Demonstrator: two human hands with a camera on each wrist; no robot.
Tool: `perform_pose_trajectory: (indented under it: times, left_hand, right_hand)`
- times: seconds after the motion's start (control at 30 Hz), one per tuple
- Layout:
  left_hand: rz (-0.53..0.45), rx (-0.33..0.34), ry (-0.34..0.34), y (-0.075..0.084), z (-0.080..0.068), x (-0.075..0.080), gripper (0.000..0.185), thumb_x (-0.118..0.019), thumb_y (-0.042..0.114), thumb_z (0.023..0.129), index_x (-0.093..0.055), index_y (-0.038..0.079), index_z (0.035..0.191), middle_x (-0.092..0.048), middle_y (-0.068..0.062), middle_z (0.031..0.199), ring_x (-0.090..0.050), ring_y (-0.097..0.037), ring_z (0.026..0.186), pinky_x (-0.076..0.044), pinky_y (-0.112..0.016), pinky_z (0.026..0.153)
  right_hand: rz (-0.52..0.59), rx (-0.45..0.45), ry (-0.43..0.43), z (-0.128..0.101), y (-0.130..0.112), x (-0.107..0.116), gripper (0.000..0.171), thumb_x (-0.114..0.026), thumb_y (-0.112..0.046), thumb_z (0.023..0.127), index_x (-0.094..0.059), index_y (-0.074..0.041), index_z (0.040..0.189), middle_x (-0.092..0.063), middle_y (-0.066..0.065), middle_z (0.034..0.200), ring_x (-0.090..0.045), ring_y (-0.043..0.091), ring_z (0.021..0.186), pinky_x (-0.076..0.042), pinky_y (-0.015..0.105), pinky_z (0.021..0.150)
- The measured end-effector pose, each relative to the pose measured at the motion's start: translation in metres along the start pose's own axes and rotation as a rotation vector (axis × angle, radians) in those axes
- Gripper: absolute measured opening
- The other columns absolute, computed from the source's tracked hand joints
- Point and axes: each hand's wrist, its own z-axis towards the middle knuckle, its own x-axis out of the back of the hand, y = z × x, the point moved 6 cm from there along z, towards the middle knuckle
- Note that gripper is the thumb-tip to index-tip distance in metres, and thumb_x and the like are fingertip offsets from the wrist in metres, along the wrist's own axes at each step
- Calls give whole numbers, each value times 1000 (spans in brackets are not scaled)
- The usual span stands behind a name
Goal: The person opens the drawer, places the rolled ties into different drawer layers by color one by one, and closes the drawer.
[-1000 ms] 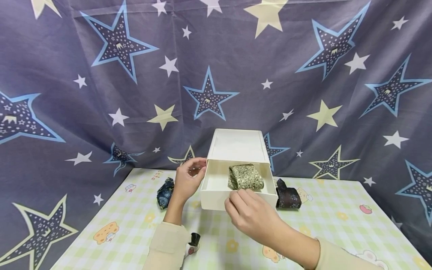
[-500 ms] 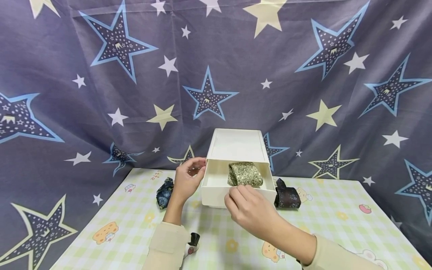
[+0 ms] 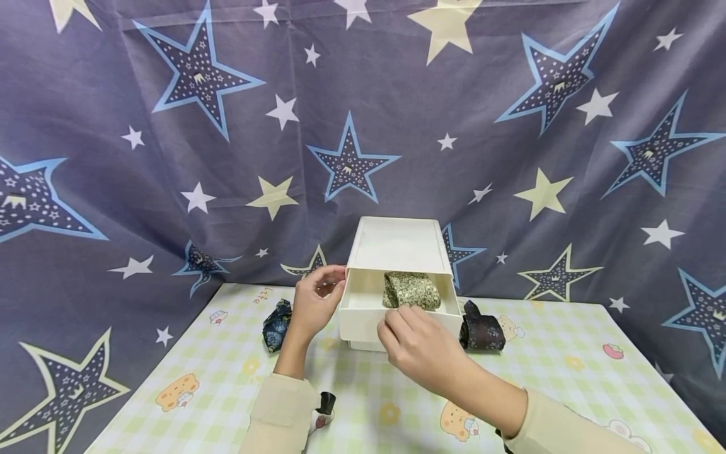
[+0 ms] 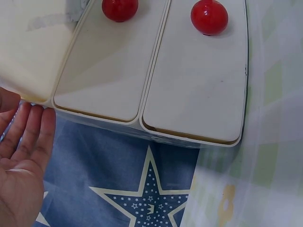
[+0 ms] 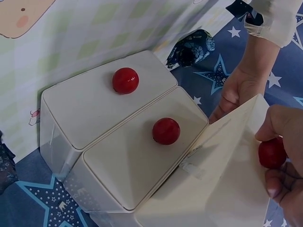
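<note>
Hands are working at a white drawer unit point(image 3: 395, 247) that is standing at the back of a table covered by a checked cloth point(image 3: 567, 378). Right hand point(image 3: 420, 350) is reaching to the front of the top drawer point(image 3: 363, 328), which is standing partly pulled out; in the right wrist view its fingers point(image 5: 279, 184) are curling round the red knob point(image 5: 271, 153) on that drawer's front, gripping it. Left hand point(image 3: 314, 302) is resting against the left side of the unit, thumb over the upper edge and fingers relaxed; in the left wrist view the fingers point(image 4: 35, 132) are lying straight beside the unit's corner, holding nothing. Inside the open drawer a rolled olive patterned cloth point(image 3: 411, 290) is lying toward the right. Two lower drawers, each bearing its own red knob point(image 5: 125, 80) point(image 5: 165, 131), are sitting closed. On the table, a dark blue patterned roll point(image 3: 277, 325) is lying just left of the left hand, and a dark brown patterned roll point(image 3: 483, 329) is lying just beside the unit's right side. Behind the table a star-printed curtain point(image 3: 170, 157) is hanging.
</note>
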Motion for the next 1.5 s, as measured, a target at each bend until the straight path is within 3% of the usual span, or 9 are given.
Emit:
perform_pose_trajectory:
  times: [0.17,0.43,0.57,0.73,0.83,0.93,1.13,1.3,1.5]
  left_hand:
    - [26,2,2,4,0,-1,25,-70,-12,89,-72,-5,113,-74,-19,99,-68,-21,84,-59,-30,75]
    - [21,-5,-8,37,-1,0,21,-69,-11,89,-71,-9,110,-73,-22,98,-69,-21,84,-60,-34,76]
    - [21,-12,-4,38,-1,0,22,-69,-12,89,-71,-8,111,-73,-21,98,-69,-19,84,-59,-31,76]
    - [21,-10,-6,38,0,0,22,-70,-11,89,-71,-9,111,-73,-21,99,-69,-20,84,-59,-30,76]
    - [24,-6,-9,39,0,1,21,-69,-11,90,-70,-10,111,-73,-22,99,-69,-20,85,-60,-33,77]
    - [24,-5,-11,41,-1,0,21,-69,-12,90,-70,-10,111,-73,-22,99,-69,-21,85,-60,-37,77]
    - [23,-2,-11,41,-1,0,21,-69,-12,89,-70,-11,110,-73,-23,98,-69,-21,84,-60,-43,77]
    - [22,-4,-10,41,-1,0,21,-68,-13,89,-70,-10,110,-73,-23,97,-69,-21,84,-60,-43,76]
    - [17,1,-7,41,0,0,21,-69,-14,89,-70,-10,109,-73,-23,97,-68,-21,83,-59,-34,75]
  right_hand:
    - [7,-9,-21,0,2,-2,34,-31,3,95,-65,0,91,-59,9,87,-54,20,75,-47,29,65]
    - [18,-16,-38,0,5,-4,35,-30,0,99,-65,1,92,-59,10,89,-54,21,76,-47,30,65]
    - [22,-12,-41,0,6,-6,32,-33,-1,97,-65,1,92,-59,10,89,-54,21,76,-47,30,66]
    - [14,-4,-61,0,8,-9,12,-59,-5,85,-65,1,93,-59,9,90,-53,21,77,-47,29,67]
    - [3,-1,-79,-1,9,-12,25,-76,-10,74,-66,1,94,-59,9,91,-53,21,77,-46,29,68]
    - [1,1,-91,-2,10,-14,31,-81,-14,71,-65,0,94,-59,9,91,-52,21,77,-46,29,68]
    - [10,-1,-103,-2,12,-19,10,-63,-1,86,-66,1,95,-59,10,91,-51,22,76,-46,30,68]
    - [9,-8,-94,-1,14,-22,39,-29,7,101,-67,2,94,-60,11,91,-52,22,76,-47,30,68]
    - [-1,-6,-90,0,16,-24,42,-25,7,101,-66,2,93,-59,11,90,-51,22,75,-46,30,68]
